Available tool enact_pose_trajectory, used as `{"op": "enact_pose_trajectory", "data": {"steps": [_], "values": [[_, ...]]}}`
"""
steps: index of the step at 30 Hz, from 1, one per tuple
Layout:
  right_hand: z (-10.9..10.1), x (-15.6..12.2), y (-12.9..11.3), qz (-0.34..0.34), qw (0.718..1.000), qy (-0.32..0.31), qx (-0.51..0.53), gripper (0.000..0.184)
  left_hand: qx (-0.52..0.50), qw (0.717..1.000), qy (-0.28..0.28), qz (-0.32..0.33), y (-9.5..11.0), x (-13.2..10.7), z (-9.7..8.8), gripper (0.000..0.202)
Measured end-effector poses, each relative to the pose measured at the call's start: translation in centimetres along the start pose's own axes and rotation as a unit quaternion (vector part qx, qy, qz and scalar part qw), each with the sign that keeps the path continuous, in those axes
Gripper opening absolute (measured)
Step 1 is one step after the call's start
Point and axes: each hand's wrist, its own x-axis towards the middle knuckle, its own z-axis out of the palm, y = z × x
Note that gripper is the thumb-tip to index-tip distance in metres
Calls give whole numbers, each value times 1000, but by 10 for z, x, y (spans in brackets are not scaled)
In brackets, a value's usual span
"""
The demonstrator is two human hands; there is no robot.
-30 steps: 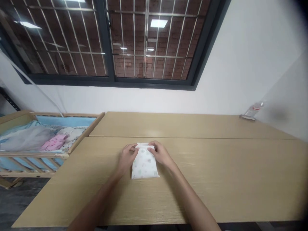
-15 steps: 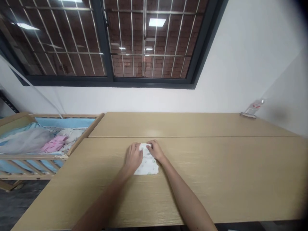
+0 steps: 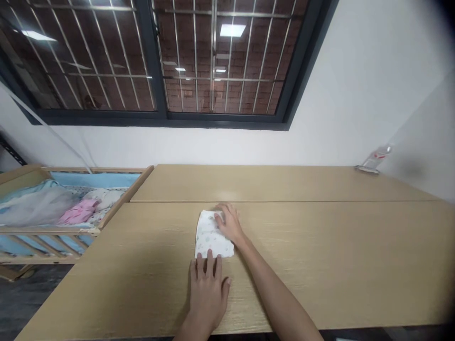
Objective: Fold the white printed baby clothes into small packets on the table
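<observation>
A small white cloth [image 3: 209, 234] with a faint printed pattern, looking folded, lies flat on the wooden tabletop. My left hand [image 3: 208, 289] is palm down just in front of it, fingers outstretched and apart, with the fingertips touching the cloth's near edge. At the cloth's upper right corner rests my right hand [image 3: 230, 225]. Its thumb lies on the cloth and stands apart from the fingers, which curve past the far edge. The hand covers that corner.
To the left is a wooden crib [image 3: 95, 232] with blue lining, bedding and a pink cloth [image 3: 80, 211]. A clear plastic item [image 3: 373, 160] sits at the back right corner. A barred window [image 3: 220, 121] is in the wall behind the table.
My left hand has left the cloth's upper left side and come down to its near edge, its fingers now stretched out. My right hand stays at the upper right corner.
</observation>
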Motion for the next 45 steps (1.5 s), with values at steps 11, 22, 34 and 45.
{"op": "enact_pose_trajectory", "data": {"steps": [11, 22, 34, 45], "values": [[-14, -55, -45, -159, 912, -372, 59, 51, -8, 1000, -11, -23, 3, 4, -13, 42], [3, 7, 13, -147, 944, -296, -13, 50, -2, 999, -17, -27, 3, 7, -9, 50], [-16, -15, 29, -7, 987, -43, 153, 33, -140, 980, -93, 102, -75, 50, -35, 32], [-74, -25, 15, 1, 916, -358, 178, 91, -262, 938, -193, 120, -120, 119, -39, 7]]}}
